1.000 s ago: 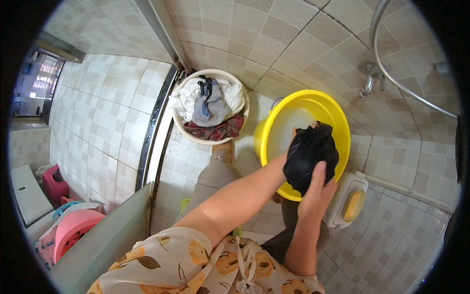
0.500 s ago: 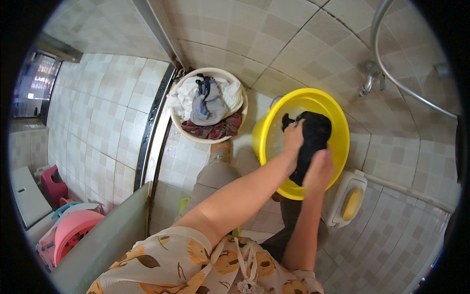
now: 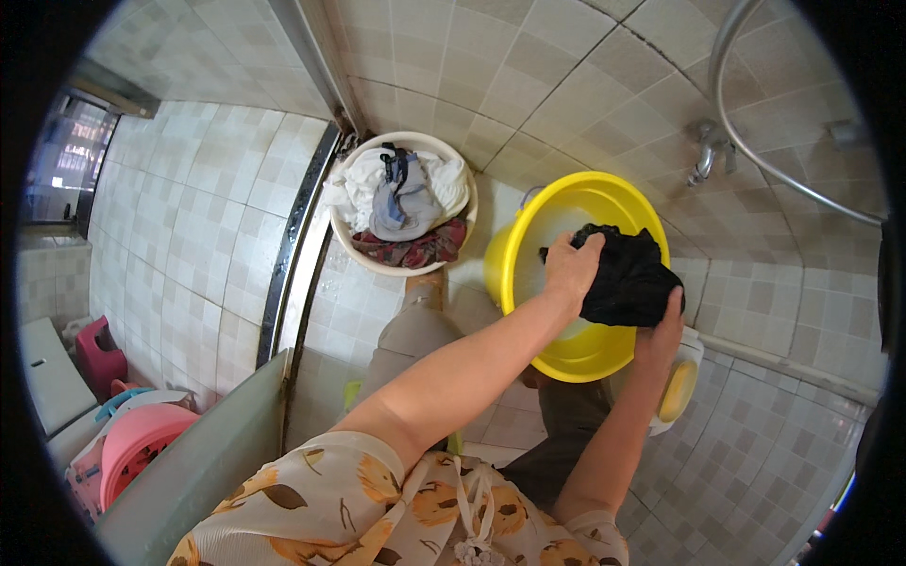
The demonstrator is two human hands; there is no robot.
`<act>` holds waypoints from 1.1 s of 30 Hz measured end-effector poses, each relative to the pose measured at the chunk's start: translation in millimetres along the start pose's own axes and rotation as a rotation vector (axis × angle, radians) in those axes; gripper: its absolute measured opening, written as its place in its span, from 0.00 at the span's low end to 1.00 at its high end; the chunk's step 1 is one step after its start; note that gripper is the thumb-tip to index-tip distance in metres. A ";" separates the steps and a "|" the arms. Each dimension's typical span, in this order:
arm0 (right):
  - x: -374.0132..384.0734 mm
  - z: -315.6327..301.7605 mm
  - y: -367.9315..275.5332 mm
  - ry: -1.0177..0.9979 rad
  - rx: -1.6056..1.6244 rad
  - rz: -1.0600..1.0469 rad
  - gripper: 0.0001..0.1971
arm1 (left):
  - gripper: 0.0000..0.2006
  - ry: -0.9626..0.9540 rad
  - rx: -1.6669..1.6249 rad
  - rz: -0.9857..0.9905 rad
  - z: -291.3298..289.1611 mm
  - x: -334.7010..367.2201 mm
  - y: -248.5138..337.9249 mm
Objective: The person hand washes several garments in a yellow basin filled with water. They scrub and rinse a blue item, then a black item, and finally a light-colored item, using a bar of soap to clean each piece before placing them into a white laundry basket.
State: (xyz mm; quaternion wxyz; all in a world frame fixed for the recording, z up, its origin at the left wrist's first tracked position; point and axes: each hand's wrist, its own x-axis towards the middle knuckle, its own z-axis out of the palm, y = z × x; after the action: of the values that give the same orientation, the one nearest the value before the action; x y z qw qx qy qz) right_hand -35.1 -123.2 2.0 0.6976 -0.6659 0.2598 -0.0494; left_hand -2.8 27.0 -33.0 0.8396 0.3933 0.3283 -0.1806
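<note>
A black cloth garment (image 3: 625,278) is stretched between my two hands over the yellow bucket (image 3: 566,363); its exact kind does not show. My left hand (image 3: 572,269) pinches the garment's left side above the bucket's middle. At the lower right corner, my right hand (image 3: 662,330) grips the cloth near the bucket's right rim. Cloudy liquid shows inside the bucket to the left of the garment. Part of the bucket's right side is hidden behind the cloth and my right hand.
A pale basin (image 3: 376,267) with white, grey and dark red clothes stands left of the bucket. A metal tap (image 3: 703,165) and a hose (image 3: 755,151) are on the right wall. Behind my right wrist sits a white box with a yellow lid (image 3: 676,391). Pink tubs (image 3: 142,439) stand beyond the glass panel (image 3: 203,457).
My right hand has moved right and outward with its end of the black garment. The garment has gone from a lengthwise bundle to a wider spread. My left hand has shifted slightly.
</note>
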 end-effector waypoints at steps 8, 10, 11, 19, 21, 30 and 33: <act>-32.3 63.0 -30.5 0.055 0.247 0.095 0.26 | 0.42 -0.090 -0.087 -0.392 11.4 -34.3 19.6; -61.8 77.6 -50.7 -0.020 -0.175 -0.037 0.27 | 0.40 -0.163 -0.226 -0.350 8.2 -21.1 10.7; -76.7 81.4 -56.2 -0.058 -0.386 -0.105 0.27 | 0.35 -0.232 -0.340 -0.342 4.9 -10.8 2.7; -86.6 87.1 -5.2 0.052 -0.905 -1.045 0.09 | 0.13 -0.575 -0.588 -0.239 -0.9 10.0 -28.4; -43.3 81.8 -16.0 0.267 -0.991 -0.756 0.14 | 0.13 -0.395 -0.392 -0.210 6.6 -3.4 -12.4; -79.7 93.2 -5.7 -0.040 -0.914 -0.657 0.23 | 0.15 -0.192 -0.220 -0.059 -15.5 21.7 -21.1; -93.5 106.1 -14.3 -0.109 -0.833 -0.694 0.16 | 0.14 -0.330 -0.671 -0.367 -16.5 12.8 -17.8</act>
State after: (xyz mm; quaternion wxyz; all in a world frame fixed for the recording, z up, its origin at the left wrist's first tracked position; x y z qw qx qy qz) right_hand -66.1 9.9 41.1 0.3299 -0.9342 -0.0142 -0.1348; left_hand -10.4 28.2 -59.4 0.9164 -0.0013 0.2948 -0.2708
